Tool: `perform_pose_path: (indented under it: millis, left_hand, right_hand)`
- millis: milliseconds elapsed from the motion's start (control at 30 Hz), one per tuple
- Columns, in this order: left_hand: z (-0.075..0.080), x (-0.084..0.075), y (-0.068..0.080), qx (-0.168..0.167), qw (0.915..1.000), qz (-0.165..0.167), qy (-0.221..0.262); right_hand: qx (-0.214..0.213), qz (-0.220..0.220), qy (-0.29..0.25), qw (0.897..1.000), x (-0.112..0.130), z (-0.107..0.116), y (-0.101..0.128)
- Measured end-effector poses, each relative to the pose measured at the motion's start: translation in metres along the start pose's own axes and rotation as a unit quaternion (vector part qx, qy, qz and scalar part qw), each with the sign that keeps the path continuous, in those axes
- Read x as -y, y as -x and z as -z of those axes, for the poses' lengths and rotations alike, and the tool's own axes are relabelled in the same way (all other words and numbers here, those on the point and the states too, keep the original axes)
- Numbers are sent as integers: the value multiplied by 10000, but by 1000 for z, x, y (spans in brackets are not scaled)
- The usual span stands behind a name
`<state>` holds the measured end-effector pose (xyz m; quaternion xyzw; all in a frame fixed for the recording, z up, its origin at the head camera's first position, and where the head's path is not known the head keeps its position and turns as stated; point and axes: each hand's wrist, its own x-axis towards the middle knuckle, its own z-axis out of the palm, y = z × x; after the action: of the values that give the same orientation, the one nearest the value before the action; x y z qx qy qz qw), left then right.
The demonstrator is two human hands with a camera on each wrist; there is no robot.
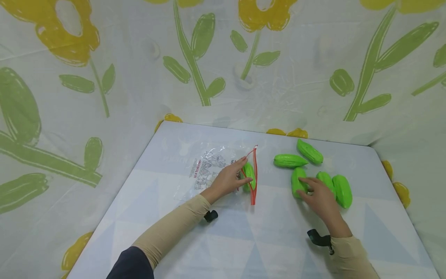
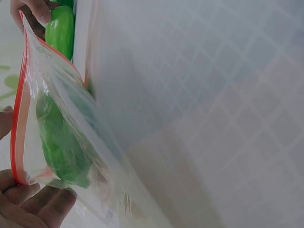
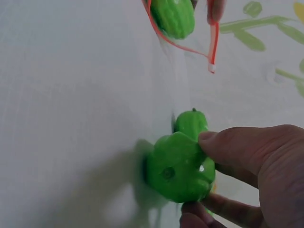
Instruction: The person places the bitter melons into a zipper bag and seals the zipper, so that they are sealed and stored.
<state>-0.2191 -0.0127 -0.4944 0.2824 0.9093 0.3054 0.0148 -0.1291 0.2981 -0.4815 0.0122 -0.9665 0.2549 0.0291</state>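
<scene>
A clear zip bag (image 1: 209, 170) with a red rim (image 1: 255, 174) lies on the table. My left hand (image 1: 246, 169) pinches the rim and holds the mouth wide, with one green toy gourd (image 1: 249, 175) just inside. In the left wrist view that gourd (image 2: 61, 142) shows through the plastic above my fingers (image 2: 28, 204). To the right, my right hand (image 1: 301, 186) grips another green gourd (image 1: 297, 183). The right wrist view shows the fingers (image 3: 247, 152) curled round this gourd (image 3: 180, 166) on the table. The bag's mouth (image 3: 183, 45) is a short way ahead.
Several more green gourds lie close to my right hand: one (image 1: 290, 160) and one (image 1: 309, 151) behind it, two (image 1: 326, 179) (image 1: 342, 190) to its right. The table (image 1: 244, 240) has a pale triangle pattern. A flowered cloth (image 1: 104, 97) hangs around it on all sides.
</scene>
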Motion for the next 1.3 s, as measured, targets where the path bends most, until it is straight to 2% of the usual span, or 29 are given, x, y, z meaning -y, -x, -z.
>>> perform_pose_path:
  millis: [333,567,833,1133,1300]
  left_hand:
    - [2,-1,1,18,10000,-19,-49]
    - [2,-1,0,15,10000,-33,-61]
    - [1,0,0,20,10000,-26,-55]
    - [2,-1,1,17,9999,-28,-101]
    - [2,0,2,-1,9999,-33,-96]
  right_hand:
    - [-100,73,-380,9992,2,-18,-8]
    - [164,-204,-789,9965,4,-26,-11]
    - [50,-48,-904,9959,4,-37,-14]
    - [-42,57,-1303,9915,0,-46,-18]
    - [57,-141,-1440,9895,-1,-47,-17]
